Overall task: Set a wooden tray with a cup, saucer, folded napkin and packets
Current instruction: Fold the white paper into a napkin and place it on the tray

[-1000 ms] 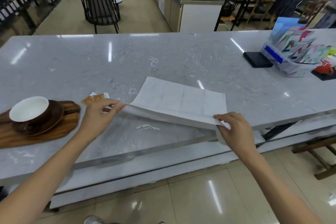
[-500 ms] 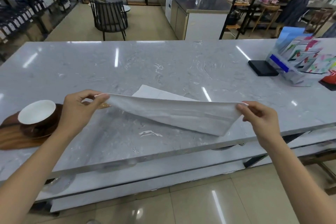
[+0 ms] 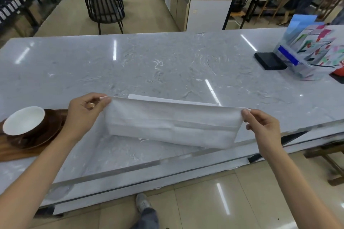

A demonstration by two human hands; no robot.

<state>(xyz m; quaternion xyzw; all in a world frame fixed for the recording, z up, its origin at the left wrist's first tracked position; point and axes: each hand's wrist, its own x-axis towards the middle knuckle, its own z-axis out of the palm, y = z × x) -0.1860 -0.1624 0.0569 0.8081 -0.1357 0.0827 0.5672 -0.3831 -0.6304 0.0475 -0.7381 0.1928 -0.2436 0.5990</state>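
Head view: since the earlier frames the napkin [image 3: 171,126] has been lifted off the counter [image 3: 167,65] and its near edge carried up and forward; it now hangs doubled. The left hand [image 3: 84,112] pinches its left top corner, the right hand [image 3: 260,126] pinches the right one. Done: one cup [image 3: 24,120] sits on one saucer [image 3: 40,134] on one wooden tray [image 3: 20,154], far left. Left, by my reading: finish the fold, place napkin, add packets, which aren't visible now. One napkin.
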